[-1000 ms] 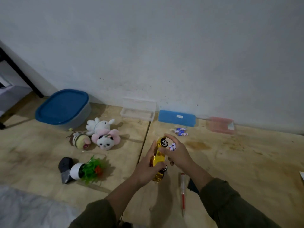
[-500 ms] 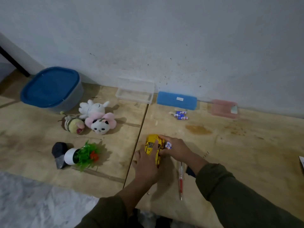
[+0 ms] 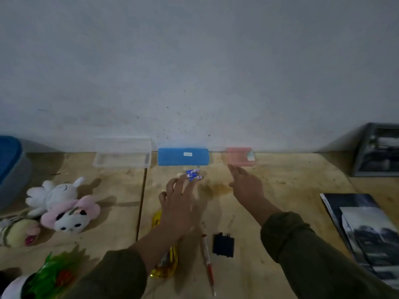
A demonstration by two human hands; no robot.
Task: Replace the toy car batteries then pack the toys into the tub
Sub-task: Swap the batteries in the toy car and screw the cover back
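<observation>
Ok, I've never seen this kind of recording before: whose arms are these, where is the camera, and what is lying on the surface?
No machine here: a person wears one wide-angle head camera that looks down at their own arms. The left hand reaches with spread fingers toward the small batteries. The right hand stretches toward the pink box; something small may sit in its fingers, too blurred to tell. On the wooden surface lie the yellow toy car, partly under the left arm, a red screwdriver, a black cover, plush toys and the blue-lidded tub.
</observation>
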